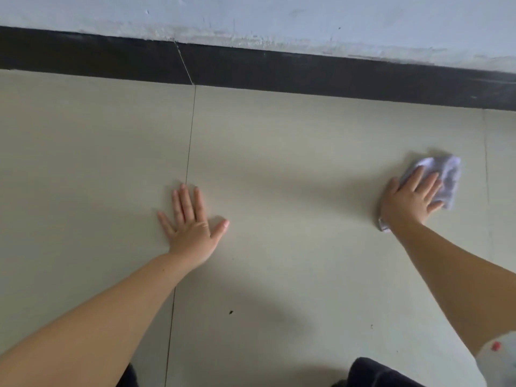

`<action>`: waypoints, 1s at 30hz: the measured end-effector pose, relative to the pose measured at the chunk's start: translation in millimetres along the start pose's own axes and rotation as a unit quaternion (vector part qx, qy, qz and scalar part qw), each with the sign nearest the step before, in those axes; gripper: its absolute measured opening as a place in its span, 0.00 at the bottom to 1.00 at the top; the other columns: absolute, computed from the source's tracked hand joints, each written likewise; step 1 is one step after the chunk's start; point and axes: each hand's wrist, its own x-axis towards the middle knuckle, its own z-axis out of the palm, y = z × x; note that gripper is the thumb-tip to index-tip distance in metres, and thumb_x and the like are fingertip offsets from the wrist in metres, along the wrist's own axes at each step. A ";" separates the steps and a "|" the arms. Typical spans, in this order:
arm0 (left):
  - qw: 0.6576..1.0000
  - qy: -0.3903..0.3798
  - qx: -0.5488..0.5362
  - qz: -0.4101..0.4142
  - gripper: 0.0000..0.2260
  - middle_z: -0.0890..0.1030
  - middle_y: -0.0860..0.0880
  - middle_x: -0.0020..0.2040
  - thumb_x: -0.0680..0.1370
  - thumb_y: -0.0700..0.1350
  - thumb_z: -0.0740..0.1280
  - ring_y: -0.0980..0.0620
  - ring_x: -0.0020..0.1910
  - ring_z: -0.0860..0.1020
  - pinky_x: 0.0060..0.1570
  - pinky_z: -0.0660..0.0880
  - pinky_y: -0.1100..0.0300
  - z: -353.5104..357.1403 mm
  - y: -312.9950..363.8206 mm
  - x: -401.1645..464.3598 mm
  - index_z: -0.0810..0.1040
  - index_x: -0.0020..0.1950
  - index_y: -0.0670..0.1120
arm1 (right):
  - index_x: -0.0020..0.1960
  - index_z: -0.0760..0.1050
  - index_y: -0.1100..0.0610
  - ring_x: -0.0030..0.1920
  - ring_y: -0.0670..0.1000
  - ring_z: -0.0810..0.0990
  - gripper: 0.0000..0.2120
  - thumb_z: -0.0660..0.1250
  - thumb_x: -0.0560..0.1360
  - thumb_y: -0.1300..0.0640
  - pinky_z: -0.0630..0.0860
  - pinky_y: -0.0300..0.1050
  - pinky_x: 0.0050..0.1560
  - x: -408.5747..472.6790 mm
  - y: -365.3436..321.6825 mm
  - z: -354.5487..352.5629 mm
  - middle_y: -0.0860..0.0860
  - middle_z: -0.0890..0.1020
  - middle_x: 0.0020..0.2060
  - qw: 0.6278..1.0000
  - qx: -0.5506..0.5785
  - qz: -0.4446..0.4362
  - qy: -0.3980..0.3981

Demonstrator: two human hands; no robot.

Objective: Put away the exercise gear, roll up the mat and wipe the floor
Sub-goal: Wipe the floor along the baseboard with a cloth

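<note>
A pale lilac-white cloth [449, 177] lies crumpled on the beige tiled floor [293, 169] at the right. My right hand [410, 201] presses flat on top of it, fingers spread, with cloth showing past the fingertips and a scrap by the wrist. My left hand [192, 223] rests palm down on the bare floor near the middle, fingers spread, holding nothing. It sits just right of a dark tile joint [190, 141]. No mat or exercise gear is in view.
A black skirting strip [307, 74] runs along the foot of a scuffed pale wall [279, 18] at the far side. A small dark speck [231, 312] lies on the tile near me. My dark-clothed knees [374, 372] show at the bottom edge.
</note>
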 end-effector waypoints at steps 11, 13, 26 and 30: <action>0.998 0.054 -0.034 -0.004 0.42 0.33 0.46 0.76 0.76 0.63 0.59 0.47 0.75 0.33 0.69 0.36 0.38 4.8 1.8 -1.4 0.37 0.76 0.46 | 0.78 0.41 0.50 0.77 0.52 0.40 0.25 0.42 0.83 0.48 0.35 0.54 0.74 -132.2 -221.6 74.2 0.51 0.42 0.78 0.730 -0.165 -0.653 -0.115; 0.998 0.057 -0.023 0.000 0.42 0.33 0.46 0.76 0.75 0.63 0.59 0.47 0.75 0.33 0.69 0.36 0.38 5.1 1.0 0.5 0.37 0.76 0.46 | 0.78 0.44 0.50 0.77 0.53 0.42 0.24 0.42 0.83 0.48 0.37 0.55 0.74 -96.2 -214.3 64.1 0.51 0.45 0.78 0.717 -0.165 -0.668 -0.109; 1.000 0.028 -0.013 0.004 0.42 0.29 0.46 0.74 0.76 0.64 0.55 0.46 0.74 0.30 0.69 0.35 0.37 2.8 0.5 -0.5 0.33 0.75 0.46 | 0.78 0.46 0.53 0.77 0.54 0.42 0.26 0.46 0.83 0.50 0.39 0.57 0.74 -19.1 -121.2 18.9 0.55 0.45 0.78 0.992 -0.013 -0.122 0.006; 0.998 0.052 -0.022 0.003 0.42 0.34 0.44 0.76 0.75 0.63 0.59 0.45 0.75 0.34 0.69 0.37 0.37 5.4 1.3 -0.6 0.38 0.77 0.45 | 0.78 0.46 0.50 0.77 0.53 0.42 0.26 0.46 0.83 0.47 0.35 0.55 0.73 -125.8 -204.0 66.7 0.53 0.46 0.78 0.809 -0.135 -0.562 -0.108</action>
